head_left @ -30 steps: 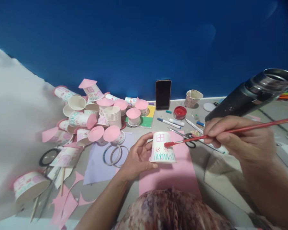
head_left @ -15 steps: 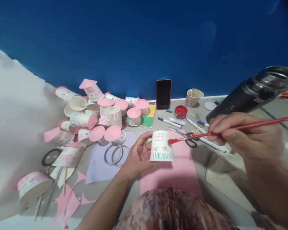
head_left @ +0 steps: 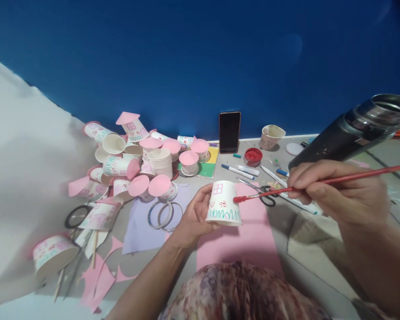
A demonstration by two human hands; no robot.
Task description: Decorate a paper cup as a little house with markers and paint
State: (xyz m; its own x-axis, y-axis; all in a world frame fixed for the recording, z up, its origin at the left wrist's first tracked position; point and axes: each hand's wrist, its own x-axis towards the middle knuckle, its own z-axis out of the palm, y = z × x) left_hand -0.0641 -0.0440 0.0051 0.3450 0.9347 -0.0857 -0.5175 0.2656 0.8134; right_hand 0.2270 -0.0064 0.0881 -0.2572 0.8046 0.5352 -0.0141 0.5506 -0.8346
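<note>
White cup (head_left: 224, 203) with pink grid, red dabs, green zigzags; red paintbrush (head_left: 346, 178)

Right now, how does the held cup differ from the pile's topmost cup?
The held cup lacks a roof; the pile cup wears a pink cone. The left hand grips the held cup; the pile cup tilts among other cups. Both bear a window, red dabs and green strokes.
</note>
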